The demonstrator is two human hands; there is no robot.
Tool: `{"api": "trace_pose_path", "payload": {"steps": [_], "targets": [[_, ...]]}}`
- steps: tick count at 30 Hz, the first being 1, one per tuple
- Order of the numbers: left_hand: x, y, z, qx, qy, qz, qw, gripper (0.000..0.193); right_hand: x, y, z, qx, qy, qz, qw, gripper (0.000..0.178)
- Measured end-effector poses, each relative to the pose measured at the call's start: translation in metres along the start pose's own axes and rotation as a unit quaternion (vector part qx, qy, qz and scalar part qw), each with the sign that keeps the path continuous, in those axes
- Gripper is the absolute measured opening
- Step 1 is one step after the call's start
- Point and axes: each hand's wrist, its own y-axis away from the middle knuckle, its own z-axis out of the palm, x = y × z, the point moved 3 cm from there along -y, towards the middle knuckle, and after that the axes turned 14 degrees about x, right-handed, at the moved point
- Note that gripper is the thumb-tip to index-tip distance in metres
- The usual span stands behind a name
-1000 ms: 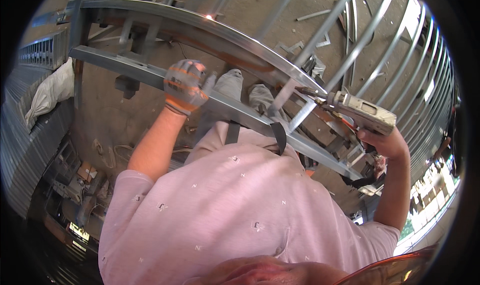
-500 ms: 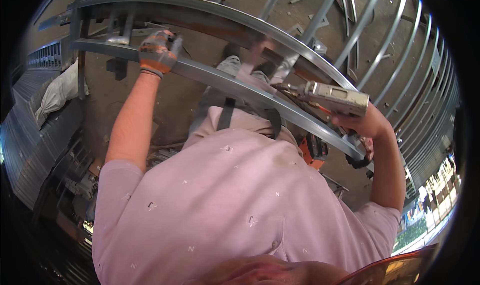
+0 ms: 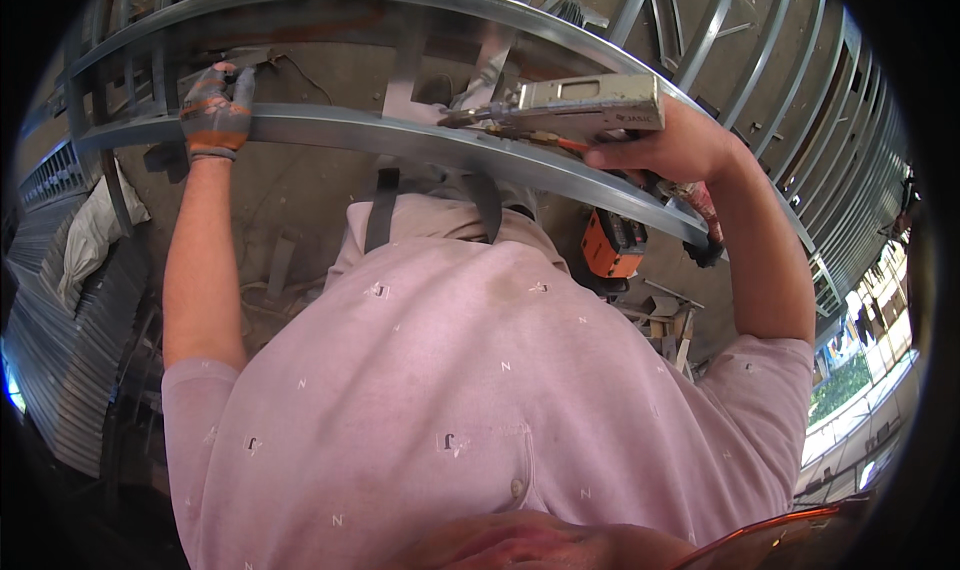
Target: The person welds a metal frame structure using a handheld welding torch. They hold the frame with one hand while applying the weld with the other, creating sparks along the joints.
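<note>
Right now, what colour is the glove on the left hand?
Grey with orange trim, on the left hand, seen in the head view.

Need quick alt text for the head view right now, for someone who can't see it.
A person in a pink shirt grips a grey metal rail with the gloved left hand, while the bare right hand holds a power tool against it. Metal frames lie around.

Metal fab workshop / bldg site: galvanised steel stud frames (image 3: pixel 420 140) all round, corrugated sheets (image 3: pixel 60 370) stacked left, offcuts on concrete floor (image 3: pixel 300 200), orange power tool (image 3: pixel 612 245) right.
</note>
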Motion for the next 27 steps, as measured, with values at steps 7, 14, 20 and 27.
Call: {"api": "trace_pose_path", "payload": {"steps": [7, 14, 20, 27], "targets": [[0.019, -0.006, -0.011, 0.013, 0.002, 0.009, 1.000, 0.016, -0.014, -0.035, 0.023, -0.003, 0.034, -0.077, 0.996, 0.039], [0.021, -0.005, -0.012, 0.036, 0.042, -0.008, 0.998, 0.015, -0.012, -0.048, 0.028, -0.002, 0.034, -0.111, 0.993, 0.044], [0.012, -0.001, -0.007, 0.041, 0.092, -0.027, 0.994, 0.022, -0.020, -0.044, 0.029, -0.026, 0.046, -0.031, 0.998, 0.040], [0.021, -0.005, -0.012, 0.031, 0.037, 0.005, 0.999, 0.016, -0.013, -0.046, 0.031, -0.020, 0.051, -0.055, 0.997, 0.041]]}}
